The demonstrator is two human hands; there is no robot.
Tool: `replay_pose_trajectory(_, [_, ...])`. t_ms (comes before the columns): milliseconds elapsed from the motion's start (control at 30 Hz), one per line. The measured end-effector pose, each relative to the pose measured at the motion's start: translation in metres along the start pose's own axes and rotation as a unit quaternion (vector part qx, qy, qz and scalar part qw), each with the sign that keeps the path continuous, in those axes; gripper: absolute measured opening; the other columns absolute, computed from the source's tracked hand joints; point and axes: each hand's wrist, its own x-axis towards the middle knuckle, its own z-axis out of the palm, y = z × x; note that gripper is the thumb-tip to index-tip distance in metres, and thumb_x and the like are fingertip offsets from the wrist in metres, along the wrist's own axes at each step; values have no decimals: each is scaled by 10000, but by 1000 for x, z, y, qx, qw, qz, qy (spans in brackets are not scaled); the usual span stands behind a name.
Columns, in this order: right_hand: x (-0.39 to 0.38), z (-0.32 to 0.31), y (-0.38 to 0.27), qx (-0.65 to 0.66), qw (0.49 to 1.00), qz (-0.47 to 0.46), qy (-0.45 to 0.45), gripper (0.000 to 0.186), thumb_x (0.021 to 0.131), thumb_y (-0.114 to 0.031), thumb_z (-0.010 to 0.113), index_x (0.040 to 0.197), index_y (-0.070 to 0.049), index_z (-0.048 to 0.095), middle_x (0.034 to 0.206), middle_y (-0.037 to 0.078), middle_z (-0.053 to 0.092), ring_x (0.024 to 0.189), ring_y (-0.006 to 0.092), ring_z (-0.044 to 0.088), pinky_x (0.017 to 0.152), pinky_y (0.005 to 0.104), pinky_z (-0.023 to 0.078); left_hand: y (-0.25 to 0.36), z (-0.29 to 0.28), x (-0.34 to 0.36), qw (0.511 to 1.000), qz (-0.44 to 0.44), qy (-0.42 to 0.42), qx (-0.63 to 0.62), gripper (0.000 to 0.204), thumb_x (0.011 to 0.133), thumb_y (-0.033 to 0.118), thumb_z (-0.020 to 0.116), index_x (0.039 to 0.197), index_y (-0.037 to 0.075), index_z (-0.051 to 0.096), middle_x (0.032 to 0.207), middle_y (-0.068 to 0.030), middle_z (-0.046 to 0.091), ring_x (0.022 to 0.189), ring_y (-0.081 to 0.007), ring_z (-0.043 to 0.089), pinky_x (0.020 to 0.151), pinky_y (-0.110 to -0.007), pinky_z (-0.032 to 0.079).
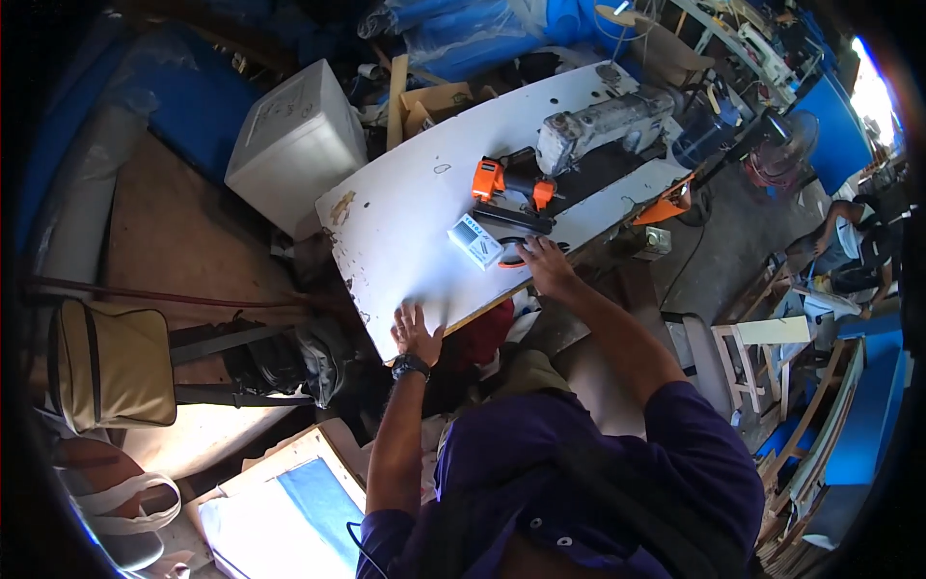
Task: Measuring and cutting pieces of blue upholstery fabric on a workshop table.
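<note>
My left hand point(415, 331) rests spread at the near left corner of a worn white table point(391, 232), holding nothing. My right hand point(546, 265) is at the table's near edge, its fingers curled over a black-and-orange looped tool point(511, 253), perhaps scissors, partly hidden by them. Just left of that hand lies a white box point(473, 241) with printing. Beyond it are a black bar point(513, 218) and an orange-and-black pneumatic staple gun point(490, 179). A grimy industrial sewing machine point(588, 135) stands farther back on the right.
A white bin point(289, 145) stands beyond the table's left end. A khaki bag point(111, 367) and dark bags point(309, 362) lie at left, a framed board point(280, 511) below. A fan point(781, 154), wooden frames point(748, 362) and a crouching co-worker point(854, 251) are at right.
</note>
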Motion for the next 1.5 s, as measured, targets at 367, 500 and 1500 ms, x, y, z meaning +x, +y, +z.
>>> replay_pose_trajectory(367, [6, 16, 27, 228, 969, 97, -13, 490, 740, -240, 723, 1106, -13, 491, 911, 161, 611, 796, 348, 629, 706, 453, 514, 131, -15, 105, 949, -143, 105, -260, 1036, 774, 576, 683, 1519, 49, 193, 1518, -207, 319, 1297, -410, 451, 1056, -478, 395])
replay_pose_trajectory(500, [-35, 28, 97, 534, 800, 248, -119, 400, 961, -353, 553, 1186, -24, 533, 1034, 75, 636, 859, 235, 621, 759, 407, 501, 165, -10, 126, 949, -167, 14, -268, 1213, 699, 657, 699, 1556, 91, 53, 1595, -229, 116, 1433, -470, 187, 1109, -673, 150])
replay_pose_trajectory(1500, [175, 74, 154, 176, 974, 83, -119, 817, 760, -176, 713, 1485, -68, 353, 1398, 211, 504, 1252, 322, 531, 1028, 393, 422, -66, 23, -262, 795, -323, 234, -457, 944, 713, 126, 785, 1515, 207, 293, 1277, -172, 534, 1203, -339, 529, 1033, -421, 436])
